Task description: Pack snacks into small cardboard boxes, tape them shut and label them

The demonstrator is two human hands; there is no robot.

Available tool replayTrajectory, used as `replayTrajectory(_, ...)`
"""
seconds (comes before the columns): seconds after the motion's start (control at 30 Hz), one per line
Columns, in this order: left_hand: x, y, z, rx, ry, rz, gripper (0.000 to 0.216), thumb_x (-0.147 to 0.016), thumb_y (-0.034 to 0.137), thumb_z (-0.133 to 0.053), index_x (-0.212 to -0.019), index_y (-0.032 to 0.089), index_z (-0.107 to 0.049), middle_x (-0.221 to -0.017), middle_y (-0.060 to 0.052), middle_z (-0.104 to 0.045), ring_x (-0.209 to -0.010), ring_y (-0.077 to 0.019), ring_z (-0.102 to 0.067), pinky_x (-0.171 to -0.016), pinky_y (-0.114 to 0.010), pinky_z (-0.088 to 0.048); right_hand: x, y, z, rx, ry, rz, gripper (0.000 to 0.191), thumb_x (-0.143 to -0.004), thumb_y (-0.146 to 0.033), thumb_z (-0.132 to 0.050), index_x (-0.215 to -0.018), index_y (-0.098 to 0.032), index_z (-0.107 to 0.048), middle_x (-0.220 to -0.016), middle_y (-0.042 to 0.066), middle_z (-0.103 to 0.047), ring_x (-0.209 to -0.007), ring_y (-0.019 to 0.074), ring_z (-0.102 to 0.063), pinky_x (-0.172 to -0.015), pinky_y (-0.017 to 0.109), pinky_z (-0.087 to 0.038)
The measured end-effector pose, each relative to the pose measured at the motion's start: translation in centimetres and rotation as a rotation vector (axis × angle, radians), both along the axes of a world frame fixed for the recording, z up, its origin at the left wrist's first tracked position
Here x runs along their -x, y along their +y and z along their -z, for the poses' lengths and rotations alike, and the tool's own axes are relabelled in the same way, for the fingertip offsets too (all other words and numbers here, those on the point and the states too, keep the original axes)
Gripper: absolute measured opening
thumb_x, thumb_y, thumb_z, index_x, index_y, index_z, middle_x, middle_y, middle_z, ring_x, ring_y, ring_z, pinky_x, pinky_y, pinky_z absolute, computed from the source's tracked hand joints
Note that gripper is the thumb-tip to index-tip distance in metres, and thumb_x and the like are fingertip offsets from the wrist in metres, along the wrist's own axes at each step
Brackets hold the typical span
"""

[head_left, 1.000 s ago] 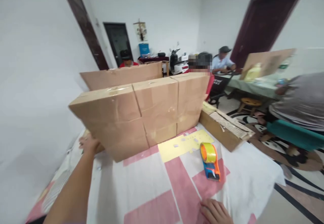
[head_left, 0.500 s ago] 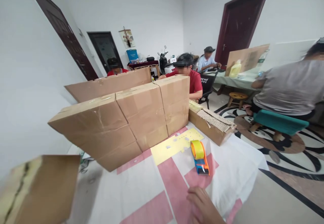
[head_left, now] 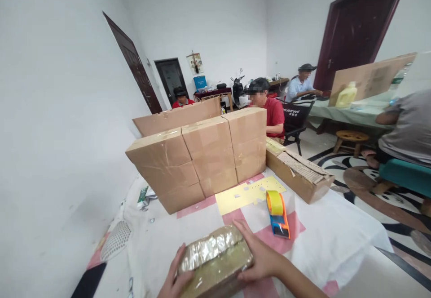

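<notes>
A small cardboard box (head_left: 215, 262), its top seam covered with shiny tape, rests on the white and pink cloth (head_left: 333, 230) near me. My left hand (head_left: 175, 280) grips its near left corner. My right hand (head_left: 261, 257) is pressed against its right side with fingers wrapped along the edge. An orange and blue tape dispenser (head_left: 278, 212) with a yellow roll lies a little beyond my right hand. A yellow punched sheet (head_left: 247, 192) lies flat behind it.
Three stacked brown cartons (head_left: 198, 158) form a wall across the table's back, a flat cardboard sheet (head_left: 175, 116) behind them. An open carton (head_left: 298, 174) of strips sits at the right. Several people sit at tables beyond. A white wall (head_left: 50, 131) is close on the left.
The small taped box came in from the left and now sits on the cloth in front of me. My right hand moved from the table onto its side.
</notes>
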State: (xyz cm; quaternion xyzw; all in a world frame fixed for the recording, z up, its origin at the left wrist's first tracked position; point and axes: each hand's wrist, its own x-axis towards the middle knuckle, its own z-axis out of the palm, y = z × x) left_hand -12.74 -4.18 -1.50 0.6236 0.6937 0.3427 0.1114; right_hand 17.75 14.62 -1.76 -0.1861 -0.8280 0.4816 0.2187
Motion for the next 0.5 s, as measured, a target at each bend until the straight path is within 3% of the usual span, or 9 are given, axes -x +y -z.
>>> replayTrajectory(0.1,-0.5,2.7,-2.6,0.085,-0.004,0.045,0.056,-0.088,0.050,-0.061,-0.143,0.046,-0.052,-0.156,-0.007,-0.047,-0.140,-0.0383,-0.046,-0.106,-0.058,-0.051,-1.1,-0.2,1.8,0.000,0.045,0.129,0.151,-0.052,-0.070,-0.084,-0.162,-0.016,0.005,-0.167,0.024,-0.007,-0.154,0.0461,-0.008,-0.123,0.059,-0.015)
replayTrajectory(0.17,-0.1,3.6,-4.4,0.058,0.097,0.197,0.048,-0.083,0.051,-0.067,-0.131,0.049,-0.064,-0.163,-0.002,-0.036,-0.146,-0.0392,-0.036,-0.110,-0.058,-0.047,-1.3,-0.4,2.6,-0.002,0.097,0.195,0.153,-0.054,-0.077,-0.079,-0.161,-0.015,0.013,-0.166,0.025,-0.011,-0.153,0.0462,-0.016,-0.123,0.059,-0.019)
replayTrajectory(0.23,0.4,4.4,-5.7,-0.019,0.228,0.240,0.048,-0.086,0.050,-0.064,-0.134,0.047,-0.062,-0.168,0.000,-0.025,-0.150,-0.0394,-0.030,-0.113,-0.062,-0.041,-1.1,-0.5,3.0,-0.038,0.113,0.240,0.151,-0.057,-0.081,-0.075,-0.161,-0.015,0.013,-0.166,0.026,-0.013,-0.152,0.0465,-0.018,-0.122,0.060,-0.021)
replayTrajectory(0.3,0.5,5.5,-6.6,-0.094,0.331,0.142,0.049,-0.096,0.045,-0.050,-0.145,0.041,-0.053,-0.169,-0.004,-0.019,-0.151,-0.0386,-0.029,-0.114,-0.066,-0.037,-0.7,-0.7,2.9,-0.095,0.110,0.272,0.144,-0.062,-0.080,-0.073,-0.161,-0.017,0.010,-0.166,0.025,-0.012,-0.153,0.0465,-0.016,-0.122,0.062,-0.021)
replayTrajectory(0.37,-0.2,6.8,-7.3,-0.093,0.348,-0.002,0.045,-0.100,0.042,-0.043,-0.142,0.034,-0.057,-0.170,-0.006,-0.017,-0.153,-0.0376,-0.025,-0.116,-0.066,-0.034,-0.5,-1.0,2.6,-0.149,0.117,0.277,0.136,-0.067,-0.078,-0.071,-0.162,-0.020,0.007,-0.166,0.024,-0.011,-0.153,0.0459,-0.016,-0.121,0.063,-0.022)
replayTrajectory(0.43,-1.8,8.0,-7.9,0.026,0.306,-0.079,0.046,-0.099,0.046,-0.047,-0.135,0.023,-0.063,-0.169,-0.014,-0.018,-0.151,-0.0403,-0.030,-0.115,-0.064,-0.038,-0.7,-1.1,2.0,-0.187,0.111,0.254,0.125,-0.072,-0.075,-0.070,-0.162,-0.021,-0.001,-0.165,0.023,-0.015,-0.152,0.0453,-0.018,-0.121,0.064,-0.023)
replayTrajectory(0.5,-3.5,9.0,-8.6,0.202,0.304,-0.152,0.057,-0.088,0.054,-0.064,-0.129,0.015,-0.065,-0.167,-0.021,-0.020,-0.147,-0.0499,-0.031,-0.109,-0.071,-0.040,-0.9,-0.7,1.2,-0.214,0.087,0.222,0.112,-0.074,-0.070,-0.073,-0.159,-0.023,-0.016,-0.161,0.022,-0.022,-0.151,0.0451,-0.022,-0.119,0.065,-0.024)
